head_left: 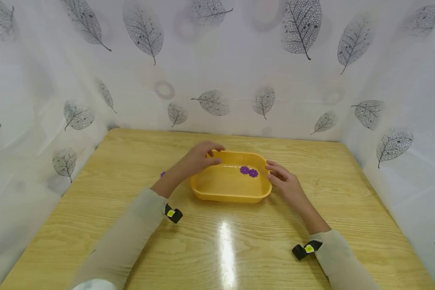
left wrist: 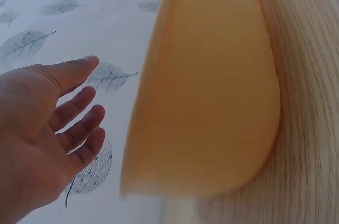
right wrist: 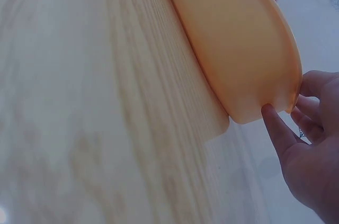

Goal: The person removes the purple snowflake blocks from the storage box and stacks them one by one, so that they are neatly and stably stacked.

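Observation:
A yellow plastic basin [head_left: 232, 198] stands on the table, shallow, with rounded corners. Two purple flower-shaped pieces [head_left: 248, 171] lie inside it, side by side toward the right. My left hand [head_left: 203, 156] hovers over the basin's back left corner; in the left wrist view its fingers are loosely bent, apart from the basin and holding nothing. At the right end, my right hand [head_left: 284, 180] grips the rim. The right wrist view shows its thumb [right wrist: 275, 123] against the outer wall and fingers at the rim.
Another small purple piece [head_left: 162, 174] lies on the table, partly hidden behind the left forearm. The wooden table [head_left: 275, 257] ends at a white leaf-printed curtain [head_left: 217, 72] at the back and both sides.

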Available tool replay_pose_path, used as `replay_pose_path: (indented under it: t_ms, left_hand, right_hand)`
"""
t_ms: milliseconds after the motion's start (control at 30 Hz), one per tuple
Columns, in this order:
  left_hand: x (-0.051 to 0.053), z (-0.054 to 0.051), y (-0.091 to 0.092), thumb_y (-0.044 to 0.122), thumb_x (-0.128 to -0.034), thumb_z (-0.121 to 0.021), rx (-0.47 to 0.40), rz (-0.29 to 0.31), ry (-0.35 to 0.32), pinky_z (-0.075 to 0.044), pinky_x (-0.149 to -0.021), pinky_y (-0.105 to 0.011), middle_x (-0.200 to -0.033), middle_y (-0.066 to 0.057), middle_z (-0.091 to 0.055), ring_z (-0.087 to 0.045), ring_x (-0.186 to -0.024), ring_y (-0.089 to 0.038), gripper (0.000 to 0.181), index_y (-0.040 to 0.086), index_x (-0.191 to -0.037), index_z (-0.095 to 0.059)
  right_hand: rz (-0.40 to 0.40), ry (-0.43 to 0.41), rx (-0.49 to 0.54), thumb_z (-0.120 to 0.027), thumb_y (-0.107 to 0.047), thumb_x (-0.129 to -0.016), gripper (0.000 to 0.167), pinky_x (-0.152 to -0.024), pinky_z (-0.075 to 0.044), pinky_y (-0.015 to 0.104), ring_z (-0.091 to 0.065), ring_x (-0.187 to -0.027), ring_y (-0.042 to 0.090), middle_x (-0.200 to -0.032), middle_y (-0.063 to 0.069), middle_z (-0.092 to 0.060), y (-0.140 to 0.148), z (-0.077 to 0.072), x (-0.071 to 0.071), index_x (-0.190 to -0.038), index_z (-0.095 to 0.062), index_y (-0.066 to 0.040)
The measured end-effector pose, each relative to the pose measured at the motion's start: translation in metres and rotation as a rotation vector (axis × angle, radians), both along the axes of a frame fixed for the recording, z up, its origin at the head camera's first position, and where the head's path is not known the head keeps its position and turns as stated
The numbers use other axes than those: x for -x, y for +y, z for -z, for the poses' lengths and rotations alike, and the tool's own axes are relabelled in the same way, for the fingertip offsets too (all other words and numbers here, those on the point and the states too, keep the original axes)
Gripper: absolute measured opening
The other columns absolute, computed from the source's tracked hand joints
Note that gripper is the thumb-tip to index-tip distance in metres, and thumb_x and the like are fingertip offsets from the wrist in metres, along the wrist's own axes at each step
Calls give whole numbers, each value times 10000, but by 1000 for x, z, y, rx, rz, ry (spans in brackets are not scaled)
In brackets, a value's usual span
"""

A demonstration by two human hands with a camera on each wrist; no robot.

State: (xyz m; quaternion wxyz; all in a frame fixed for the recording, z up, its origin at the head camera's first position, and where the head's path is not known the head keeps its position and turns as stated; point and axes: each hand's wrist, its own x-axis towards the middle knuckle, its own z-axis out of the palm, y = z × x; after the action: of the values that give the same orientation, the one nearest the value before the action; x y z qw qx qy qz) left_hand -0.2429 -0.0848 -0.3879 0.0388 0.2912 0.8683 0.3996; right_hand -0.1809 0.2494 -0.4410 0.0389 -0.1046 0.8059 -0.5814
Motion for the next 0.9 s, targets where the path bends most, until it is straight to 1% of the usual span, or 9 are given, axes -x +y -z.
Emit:
replay_pose_path:
  t_ms: [67, 167, 267, 333, 467, 533, 633, 733, 900]
  left_hand:
    - [5, 2, 14, 244, -978, -679, 29, 19, -2, -511, -905, -381, -1332, -148, -623, -589, -1023, -226, 408, 87, -1349, -617]
    - [10, 4, 34, 247, -982, -674, 43, 35, -45, -511, -892, -367, -1346, -140, -611, -583, -1025, -218, 412, 85, -1356, -614]
    - [14, 9, 51, 240, -984, -672, 55, 54, -85, -515, -892, -354, -1352, -120, -606, -583, -1049, -217, 410, 85, -1359, -613]
    - [16, 12, 61, 232, -983, -674, 65, 72, -107, -517, -920, -361, -1343, -115, -608, -581, -1088, -226, 404, 78, -1352, -617]
    - [20, 24, 77, 246, -978, -679, 143, 83, -119, -493, -1008, -380, -1318, -81, -620, -575, -1177, -225, 390, 108, -1340, -632]
    - [21, 31, 83, 250, -981, -674, 197, 93, -110, -477, -1043, -380, -1321, -65, -631, -582, -1199, -222, 381, 123, -1337, -633]
    - [21, 38, 88, 223, -974, -683, 251, 110, -97, -454, -1081, -372, -1321, -55, -650, -591, -1227, -223, 363, 105, -1315, -640]
    - [21, 44, 89, 196, -964, -695, 275, 128, -65, -440, -1092, -358, -1287, -53, -669, -594, -1228, -222, 320, 90, -1263, -662]
    - [21, 50, 90, 209, -964, -694, 283, 101, -63, -443, -1085, -356, -1258, -29, -673, -595, -1215, -209, 283, 125, -1233, -681]
  right_hand:
    - [-1, 1, -2, -568, -254, -1044, 450, -907, -513, 139, -477, -1342, 312, -1609, 41, -375, 0, 1, 0, -1433, -534, -30]
    - [1, -1, -4, -569, -261, -1043, 454, -907, -511, 137, -476, -1343, 312, -1610, 45, -374, 0, 2, 1, -1435, -534, -34]
    - [1, -8, -2, -571, -280, -1042, 463, -909, -512, 139, -479, -1337, 286, -1611, 32, -372, -1, 2, 0, -1438, -533, -43]
    - [1, -12, 3, -576, -287, -1039, 462, -910, -516, 146, -491, -1326, 258, -1609, 25, -375, -2, 2, 0, -1435, -539, -51]
    - [-11, -7, 7, -573, -296, -1039, 473, -916, -517, 154, -507, -1308, 213, -1614, 35, -368, -2, 3, 0, -1439, -534, -46]
    - [-14, -10, 13, -575, -297, -1039, 474, -917, -517, 155, -505, -1307, 212, -1614, 29, -368, -3, 3, 0, -1441, -533, -49]
    - [-16, -13, 19, -576, -293, -1039, 472, -923, -513, 153, -496, -1323, 248, -1614, 24, -367, -3, 4, 0, -1441, -533, -50]
    - [-8, -14, 10, -572, -275, -1042, 457, -921, -508, 142, -479, -1343, 303, -1613, 21, -369, -2, 3, 1, -1437, -536, -50]
    - [1, -4, -1, -564, -261, -1046, 443, -912, -504, 129, -482, -1339, 314, -1615, 44, -366, -1, 1, 0, -1431, -539, -42]
